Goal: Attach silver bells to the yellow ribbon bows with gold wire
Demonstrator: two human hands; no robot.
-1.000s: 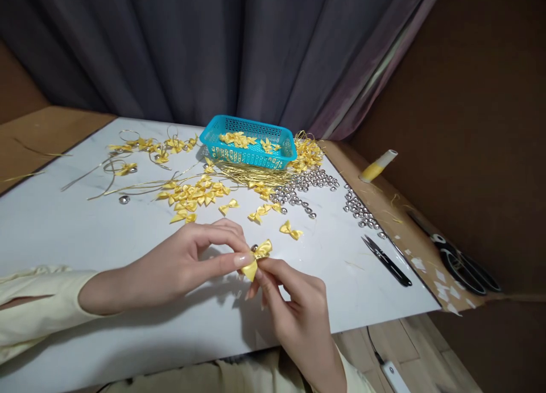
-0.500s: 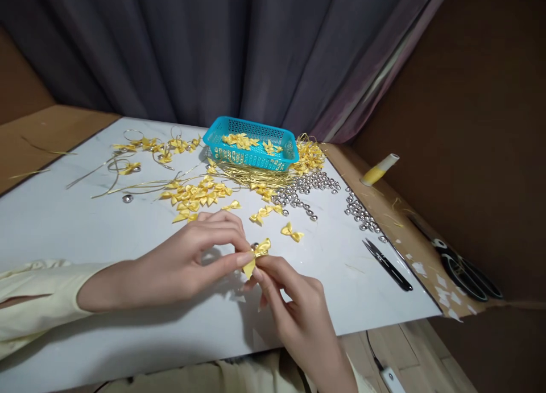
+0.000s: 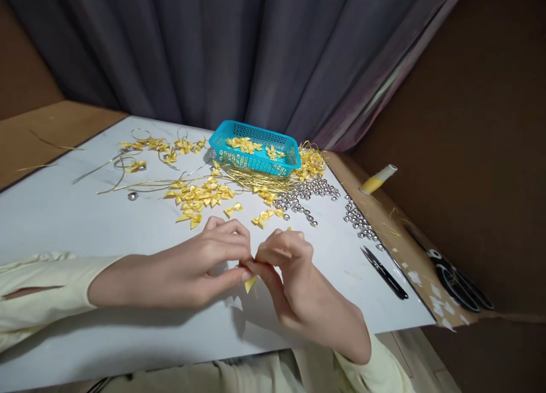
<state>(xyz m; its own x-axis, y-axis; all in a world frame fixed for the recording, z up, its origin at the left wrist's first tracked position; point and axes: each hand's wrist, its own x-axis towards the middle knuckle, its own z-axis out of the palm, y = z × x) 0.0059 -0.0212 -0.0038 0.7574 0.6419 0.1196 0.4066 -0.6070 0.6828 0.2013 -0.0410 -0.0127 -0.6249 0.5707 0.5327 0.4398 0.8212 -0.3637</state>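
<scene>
Low over the front of the white tabletop, my left hand pinches a small yellow ribbon bow between thumb and fingertips. From the other side, the thumb and fingers of my right hand close on the same bow. Only a pointed ribbon tail shows below the fingertips; the knot and the rest are hidden. Just beyond my hands lie a loose bow, a pile of yellow bows and several silver beads.
A blue plastic basket with bows stands at the back, gold cords before it. At left are bows on looped cords and a single bead. Black thread snips, large scissors and a yellow-white tube lie right.
My right hand has turned over and risen, its fingers now over the bow, which is mostly covered. My left hand keeps its pinch. The view has shifted slightly.
</scene>
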